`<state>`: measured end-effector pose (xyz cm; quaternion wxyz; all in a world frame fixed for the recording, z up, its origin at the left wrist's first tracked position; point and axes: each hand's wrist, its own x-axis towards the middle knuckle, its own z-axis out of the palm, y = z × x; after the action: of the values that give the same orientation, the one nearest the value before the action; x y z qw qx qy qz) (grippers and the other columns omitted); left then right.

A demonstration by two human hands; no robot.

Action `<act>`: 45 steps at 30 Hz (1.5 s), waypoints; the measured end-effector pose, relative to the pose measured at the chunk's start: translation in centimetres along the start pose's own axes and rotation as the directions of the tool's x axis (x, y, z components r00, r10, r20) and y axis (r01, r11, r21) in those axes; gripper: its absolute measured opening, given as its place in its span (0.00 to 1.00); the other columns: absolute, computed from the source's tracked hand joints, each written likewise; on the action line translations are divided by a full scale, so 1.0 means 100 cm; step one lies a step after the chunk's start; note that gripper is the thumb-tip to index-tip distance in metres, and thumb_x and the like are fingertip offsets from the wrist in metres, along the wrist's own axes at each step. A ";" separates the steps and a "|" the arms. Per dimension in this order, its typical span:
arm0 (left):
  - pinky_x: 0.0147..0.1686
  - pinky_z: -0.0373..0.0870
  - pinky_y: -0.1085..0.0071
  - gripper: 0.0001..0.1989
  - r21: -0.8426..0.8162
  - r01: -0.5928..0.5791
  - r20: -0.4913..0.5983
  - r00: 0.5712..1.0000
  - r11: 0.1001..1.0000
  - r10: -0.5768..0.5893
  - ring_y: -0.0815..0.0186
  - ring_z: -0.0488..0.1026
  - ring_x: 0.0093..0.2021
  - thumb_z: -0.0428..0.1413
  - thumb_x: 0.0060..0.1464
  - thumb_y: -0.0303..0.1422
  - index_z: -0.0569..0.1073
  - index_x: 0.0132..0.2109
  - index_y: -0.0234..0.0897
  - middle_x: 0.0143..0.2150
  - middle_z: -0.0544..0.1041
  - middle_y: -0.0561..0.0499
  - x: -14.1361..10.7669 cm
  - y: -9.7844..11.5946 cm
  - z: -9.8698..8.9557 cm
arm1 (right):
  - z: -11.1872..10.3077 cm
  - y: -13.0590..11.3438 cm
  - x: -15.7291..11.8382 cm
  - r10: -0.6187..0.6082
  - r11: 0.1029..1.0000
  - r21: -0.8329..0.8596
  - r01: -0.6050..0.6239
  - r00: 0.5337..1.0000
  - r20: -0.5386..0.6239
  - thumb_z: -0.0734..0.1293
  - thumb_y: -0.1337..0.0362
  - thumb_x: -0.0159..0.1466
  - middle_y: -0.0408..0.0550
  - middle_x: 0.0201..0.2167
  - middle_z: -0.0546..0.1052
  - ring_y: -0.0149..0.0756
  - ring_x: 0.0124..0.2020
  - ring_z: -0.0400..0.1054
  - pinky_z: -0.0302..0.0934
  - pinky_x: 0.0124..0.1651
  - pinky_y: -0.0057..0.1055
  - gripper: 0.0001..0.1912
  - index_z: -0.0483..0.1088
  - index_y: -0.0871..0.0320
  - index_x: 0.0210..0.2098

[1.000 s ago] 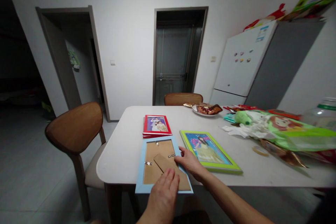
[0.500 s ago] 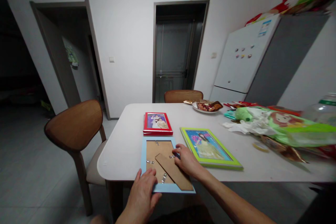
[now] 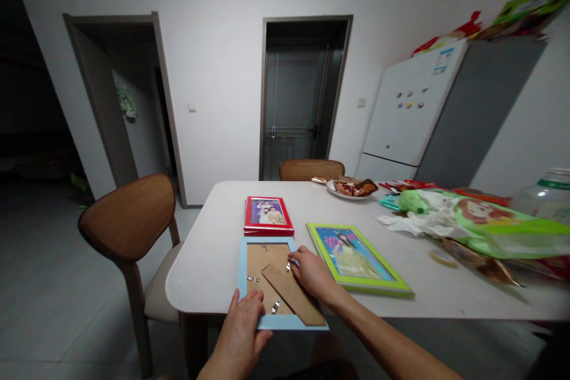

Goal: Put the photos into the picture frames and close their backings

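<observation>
A light-blue picture frame [image 3: 243, 261] lies face down at the table's near edge, its brown backing board [image 3: 267, 255] and fold-out stand [image 3: 294, 297] facing up. Small metal clips [image 3: 275, 306] sit along the backing's sides. My left hand [image 3: 244, 317] grips the frame's lower left corner, fingers on top and thumb at the near edge. At the right side, the closed fingers of my right hand [image 3: 312, 273] are on another metal clip [image 3: 288, 268]. Just beyond lies a red picture frame [image 3: 269, 229], photo up. A lime-green picture frame [image 3: 374, 285] rests right of my right hand.
On the white table [image 3: 200, 261], a plate of food [image 3: 351, 190] stands at the back. Plastic packaging [image 3: 503, 225], a tape roll [image 3: 442, 258] and a large clear jar [image 3: 550, 196] crowd the right side. Wooden chairs stand at the left [image 3: 129, 219] and the far side [image 3: 312, 170].
The clip under my right fingers has turned from roughly level to more upright, and those fingers have shifted slightly left. My left hand keeps its place on the frame. The camera view has tilted slightly up.
</observation>
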<state>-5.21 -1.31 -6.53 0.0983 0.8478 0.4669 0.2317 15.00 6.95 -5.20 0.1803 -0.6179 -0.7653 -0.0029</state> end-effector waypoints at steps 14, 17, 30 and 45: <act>0.53 0.50 0.47 0.27 -0.066 0.004 -0.031 1.000 0.998 -0.006 0.58 0.64 0.50 0.55 0.39 0.22 0.61 0.50 0.33 0.44 0.72 0.43 0.000 -0.001 0.001 | 0.035 -0.038 0.049 0.104 0.994 0.040 -0.106 0.994 0.039 0.55 0.57 0.59 0.53 0.38 0.70 0.38 0.38 0.59 0.50 0.36 0.31 0.16 0.71 0.57 0.36; 0.53 0.49 0.46 0.26 -0.089 0.011 -0.039 0.999 0.996 -0.014 0.59 0.65 0.50 0.55 0.40 0.22 0.61 0.50 0.34 0.44 0.72 0.44 0.000 0.000 0.000 | 0.036 -0.038 0.051 0.119 0.992 0.037 -0.121 0.992 0.051 0.55 0.56 0.59 0.52 0.37 0.69 0.38 0.37 0.60 0.49 0.35 0.31 0.17 0.71 0.56 0.37; 0.53 0.50 0.47 0.25 -0.072 -0.001 -0.051 0.999 0.997 -0.003 0.57 0.64 0.51 0.55 0.38 0.22 0.63 0.48 0.35 0.48 0.70 0.42 0.001 -0.003 0.003 | 0.014 -0.070 0.006 -0.231 0.940 0.276 0.203 0.970 0.074 0.62 0.58 0.53 0.45 0.37 0.69 0.36 0.42 0.58 0.48 0.43 0.31 0.10 0.72 0.52 0.32; 0.52 0.51 0.46 0.28 -0.099 -0.014 -0.082 0.997 0.995 0.006 0.58 0.64 0.50 0.54 0.39 0.22 0.61 0.50 0.37 0.45 0.72 0.45 -0.001 -0.008 0.008 | -0.016 -0.035 -0.014 -0.459 0.825 0.470 0.314 0.857 0.234 0.65 0.69 0.47 0.46 0.48 0.64 0.37 0.50 0.55 0.48 0.51 0.32 0.16 0.72 0.52 0.36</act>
<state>-5.48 -0.91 -7.52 0.1200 0.8340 0.4541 0.2894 12.35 4.44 -3.35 0.1696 -0.3853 -0.8778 0.2285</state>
